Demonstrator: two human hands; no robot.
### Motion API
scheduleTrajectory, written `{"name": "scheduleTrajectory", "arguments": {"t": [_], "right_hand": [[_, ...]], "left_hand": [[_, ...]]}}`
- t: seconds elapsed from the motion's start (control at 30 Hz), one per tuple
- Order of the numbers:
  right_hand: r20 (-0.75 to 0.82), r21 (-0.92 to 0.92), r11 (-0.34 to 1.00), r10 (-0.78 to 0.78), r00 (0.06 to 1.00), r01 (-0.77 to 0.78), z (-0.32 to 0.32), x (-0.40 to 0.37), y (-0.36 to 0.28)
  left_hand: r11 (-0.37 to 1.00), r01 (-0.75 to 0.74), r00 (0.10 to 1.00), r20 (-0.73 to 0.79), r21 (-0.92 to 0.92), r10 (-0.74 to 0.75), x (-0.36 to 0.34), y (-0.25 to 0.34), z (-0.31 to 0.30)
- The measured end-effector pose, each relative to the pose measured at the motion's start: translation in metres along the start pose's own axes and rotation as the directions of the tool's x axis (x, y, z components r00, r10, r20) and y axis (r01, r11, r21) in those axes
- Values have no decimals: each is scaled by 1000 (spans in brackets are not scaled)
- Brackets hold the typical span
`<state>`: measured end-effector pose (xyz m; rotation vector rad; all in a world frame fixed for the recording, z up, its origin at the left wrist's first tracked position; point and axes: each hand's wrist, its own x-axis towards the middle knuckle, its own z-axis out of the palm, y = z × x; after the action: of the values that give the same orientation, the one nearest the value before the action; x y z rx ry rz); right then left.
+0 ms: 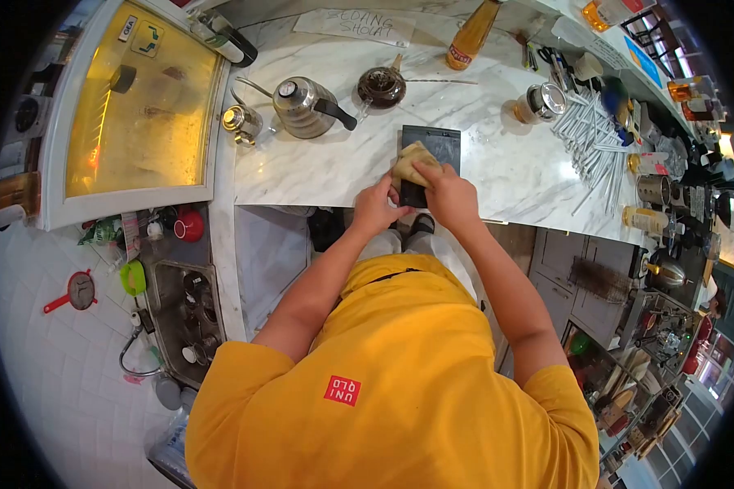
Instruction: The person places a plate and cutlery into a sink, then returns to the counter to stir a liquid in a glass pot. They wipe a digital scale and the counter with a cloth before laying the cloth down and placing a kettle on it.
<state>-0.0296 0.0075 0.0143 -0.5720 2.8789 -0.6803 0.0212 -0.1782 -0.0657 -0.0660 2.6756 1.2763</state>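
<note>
A flat black device like a kitchen scale (pixel 442 147) lies near the counter's front edge. My right hand (pixel 451 194) is closed on a crumpled tan cloth (pixel 414 163) and presses it against the scale's left part. At the scale's lower left corner is my left hand (pixel 375 205), its fingers and thumb closed around the edge; the cloth hides some of that contact. Beyond the hands stand a glass teapot of dark liquid (pixel 381 87) and a steel gooseneck kettle (pixel 302 107) with a black handle.
Left of the kettle stands a small metal pot (pixel 241 122). An amber bottle (pixel 472 37) is at the back, a lidded glass (pixel 540 104) to the right. Many metal straws (pixel 589 134) lie spread out. A yellow-lit glass-fronted cabinet (pixel 143 106) and a sink (pixel 167 306) are left.
</note>
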Motion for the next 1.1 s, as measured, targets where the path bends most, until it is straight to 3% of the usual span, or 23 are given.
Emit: {"name": "scheduleTrajectory", "arguments": {"t": [0.13,0.23,0.33,0.43,0.57,0.7,0.87,1.03,1.1], "right_hand": [[73,-180,978,-97,993,108,5,19,17],[49,-228,973,-32,998,43,-12,32,38],[-87,-193,979,49,995,-65,-19,42,60],[-126,-165,983,63,990,-83,-10,40,49],[42,-178,984,-25,999,32,-3,39,28],[-143,-149,986,54,988,-76,-4,54,80],[-217,-198,922,290,932,-333,-22,52,121],[-276,-156,984,43,960,-89,-11,56,82],[-165,-286,958,-13,986,-36,-10,59,73]], "left_hand": [[998,60,998,12,5,-60,-2,4,-1],[1000,0,1000,13,-22,0,-1,-5,1],[998,38,999,25,-42,-37,0,0,-4],[996,72,997,30,-49,-70,3,10,-10],[988,134,991,-10,-79,-135,9,6,0],[983,164,986,3,-80,-164,12,10,-2],[987,139,990,-27,-84,-141,12,10,-1],[976,177,984,9,-124,-178,12,6,3],[983,158,987,-8,-99,-159,13,6,3]]}}
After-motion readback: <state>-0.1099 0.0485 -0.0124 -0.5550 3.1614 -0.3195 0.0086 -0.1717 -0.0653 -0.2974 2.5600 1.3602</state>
